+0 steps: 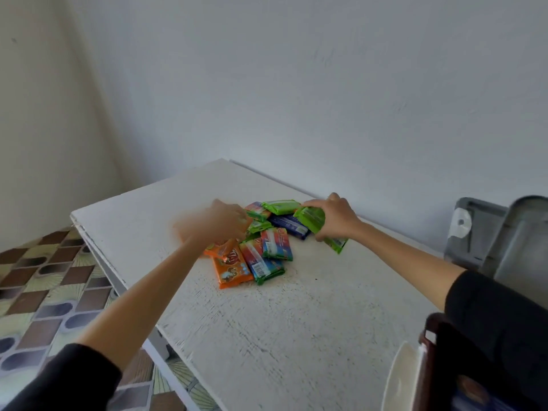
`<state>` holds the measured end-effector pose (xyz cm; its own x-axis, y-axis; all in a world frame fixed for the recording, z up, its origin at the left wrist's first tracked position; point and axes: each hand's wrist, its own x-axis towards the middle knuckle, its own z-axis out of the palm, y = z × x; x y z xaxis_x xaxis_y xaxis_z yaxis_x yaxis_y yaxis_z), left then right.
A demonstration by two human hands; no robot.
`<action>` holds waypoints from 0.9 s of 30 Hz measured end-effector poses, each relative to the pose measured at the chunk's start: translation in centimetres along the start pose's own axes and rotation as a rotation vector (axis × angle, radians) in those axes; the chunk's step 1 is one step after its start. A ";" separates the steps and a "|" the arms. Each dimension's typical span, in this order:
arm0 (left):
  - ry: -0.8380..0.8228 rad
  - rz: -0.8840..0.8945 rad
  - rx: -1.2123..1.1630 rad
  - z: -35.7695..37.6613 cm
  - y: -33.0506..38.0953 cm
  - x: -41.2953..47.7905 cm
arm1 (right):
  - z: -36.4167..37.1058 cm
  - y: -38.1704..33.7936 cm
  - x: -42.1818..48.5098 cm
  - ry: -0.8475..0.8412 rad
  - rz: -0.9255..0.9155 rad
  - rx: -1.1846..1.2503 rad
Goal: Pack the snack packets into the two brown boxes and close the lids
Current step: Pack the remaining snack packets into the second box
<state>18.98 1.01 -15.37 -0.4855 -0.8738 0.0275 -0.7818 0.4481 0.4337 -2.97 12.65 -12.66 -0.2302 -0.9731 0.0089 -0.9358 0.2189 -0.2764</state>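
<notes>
Right hand (336, 219): fingers curled round a green packet (310, 218) at the pile's right edge, probably picked for boxing.
Left hand (221, 222): over the pile, blurred; I cannot tell its grip.
Snack packets (262, 250): heaped on the table (267, 336) (brown boxes not in view).

A white table (267, 336), paint worn and speckled, is seen carrying a loose pile of snack packets (267, 241). Just below the blurred left hand (221, 222), an orange packet (232, 269) is laid flat. Between the two hands, striped red-blue-green packets (261, 264) are overlapped, and a dark blue packet (289, 225) is tucked beside the right hand (338, 218). Beyond the fingers, a green packet (280, 205) is set. A second green packet (311, 219) is gripped by the right hand; contact with the table cannot be told.
</notes>
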 end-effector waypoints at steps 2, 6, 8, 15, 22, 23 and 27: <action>-0.001 0.120 -0.011 -1.2 2.6 -0.6 | -2.5 0.4 -1.6 0.050 0.027 0.029; -0.033 0.397 -0.014 -3.8 9.1 -2.8 | -7.4 2.1 -6.7 0.137 0.070 0.064; -0.083 0.535 -0.037 -4.6 12.5 -4.7 | -9.6 3.0 -10.3 0.156 0.088 0.060; -0.375 0.987 -0.089 -3.7 22.5 -12.6 | -13.7 6.1 -25.2 0.077 0.159 0.016; -0.685 1.201 -0.165 1.4 27.9 -17.7 | -11.5 9.3 -36.1 -0.047 0.301 0.072; -0.705 1.217 -0.159 2.3 28.2 -18.3 | -10.9 9.6 -37.0 -0.054 0.308 0.070; -0.793 1.282 -0.094 5.2 28.6 -19.9 | -8.2 10.3 -39.3 -0.095 0.292 -0.012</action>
<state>4.24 32.23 -8.19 -0.9032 0.4268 -0.0449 0.3347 0.7660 0.5488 -5.71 53.68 -8.00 -0.4646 -0.8710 -0.1595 -0.8367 0.4908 -0.2429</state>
